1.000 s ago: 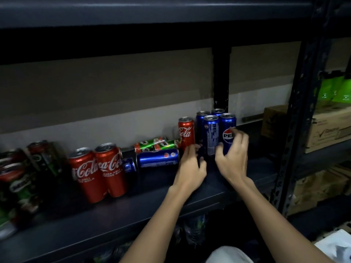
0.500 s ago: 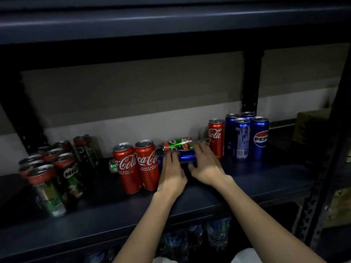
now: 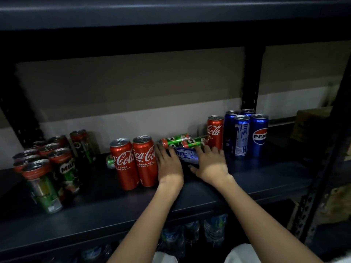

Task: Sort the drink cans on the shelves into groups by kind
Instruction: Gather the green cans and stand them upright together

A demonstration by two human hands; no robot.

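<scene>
Both of our hands reach onto the dark metal shelf, meeting over a blue Pepsi can that lies on its side near the middle of the shelf. Our left hand rests at the can's left end with fingers laid forward, its outer edge just beside a standing red Coca-Cola can; we cannot tell whether those fingers actually curl around the blue can. Our right hand lies over the can's right end, fingers spread across the top and thumb reaching out below it toward the front edge, so it grasps the can loosely.

Two red Coca-Cola cans stand upright side by side, left of our hands and closer to the front edge. Behind them a green can lies on its side, mostly hidden. Two green Milo cans lie on their sides just behind the blue can, toward the back edge. A third red Coca-Cola can stands upright right of them, touching or almost touching a cluster of four upright blue Pepsi cans toward the right end of the shelf. Near the left end we see a tight group of upright green Milo cans with red tops, reaching from the back toward the front edge.

Below the shelf, clear plastic water bottles show dimly.
</scene>
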